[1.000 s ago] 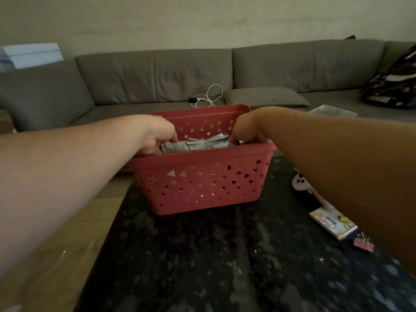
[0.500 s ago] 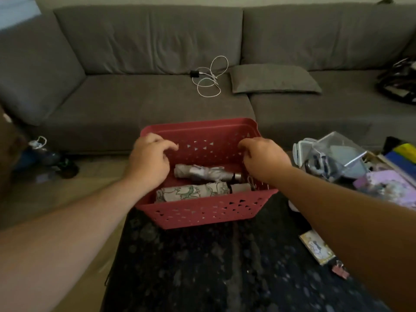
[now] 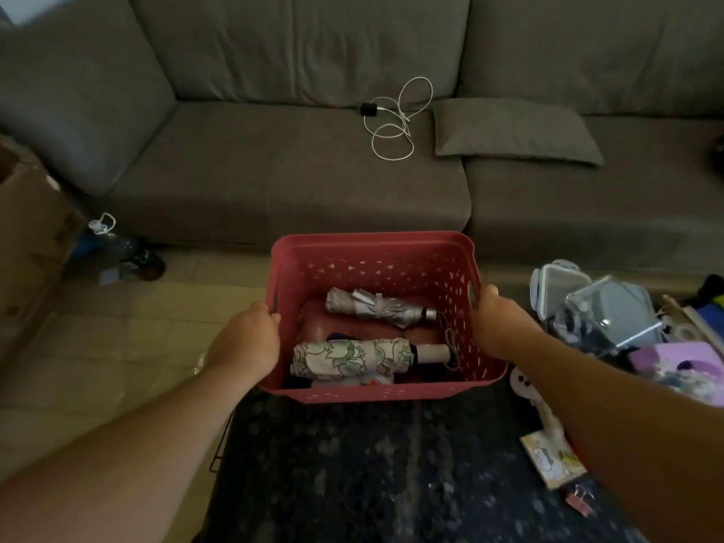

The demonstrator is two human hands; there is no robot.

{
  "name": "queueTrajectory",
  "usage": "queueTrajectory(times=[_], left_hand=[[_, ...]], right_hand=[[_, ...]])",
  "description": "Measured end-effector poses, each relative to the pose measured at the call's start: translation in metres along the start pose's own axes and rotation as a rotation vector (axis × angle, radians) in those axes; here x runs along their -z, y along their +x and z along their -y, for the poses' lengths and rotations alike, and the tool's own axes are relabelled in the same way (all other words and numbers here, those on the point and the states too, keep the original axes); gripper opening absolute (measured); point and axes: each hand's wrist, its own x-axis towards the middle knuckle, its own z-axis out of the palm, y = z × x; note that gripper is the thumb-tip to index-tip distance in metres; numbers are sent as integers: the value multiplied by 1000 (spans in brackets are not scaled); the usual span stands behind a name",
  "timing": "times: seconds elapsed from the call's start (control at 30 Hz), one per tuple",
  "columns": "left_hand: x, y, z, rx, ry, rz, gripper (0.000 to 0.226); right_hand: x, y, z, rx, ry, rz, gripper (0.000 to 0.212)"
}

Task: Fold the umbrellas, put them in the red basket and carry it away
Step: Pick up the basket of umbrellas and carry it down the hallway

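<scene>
Gripping the red basket by its two short sides, you have your left hand curled over the left rim and your right hand curled over the right rim, fingers hooked at the handle slots. Both folded umbrellas lie inside on the basket floor: the silver umbrella toward the far wall, the floral umbrella nearer you, each with its handle pointing right. They lie side by side and apart.

Folding and loading look finished, so you are at the carrying step. I cannot tell whether the basket base is resting on the dark bench or already just off it; its far half reaches out past the bench edge, over the floor in front of the grey sofa.

For the next move, lift evenly with both hands so the basket stays level and the umbrellas do not roll to one end. Mind your right side: the clear containers and the purple box sit near your right forearm, and the card and clip lie on the bench below it, so raise the basket before you swing it sideways. The perforated plastic should be light and may flex a little, so a firm hold at both rims ought to do.
</scene>
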Motion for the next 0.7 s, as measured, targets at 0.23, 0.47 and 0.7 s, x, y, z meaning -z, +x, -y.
queueTrajectory(times=[0.23,0.47,0.7], left_hand=[[33,-41,6,40,-56,-136,35],[134,-94,0,40,-59,-157,44],[248,-149,4,70,-122,-97,49]], right_hand=[[14,-44,-2,101,27,-140,31],[93,-112,27,126,-19,-161,33],[191,-222,67,164,-30,-158,39]])
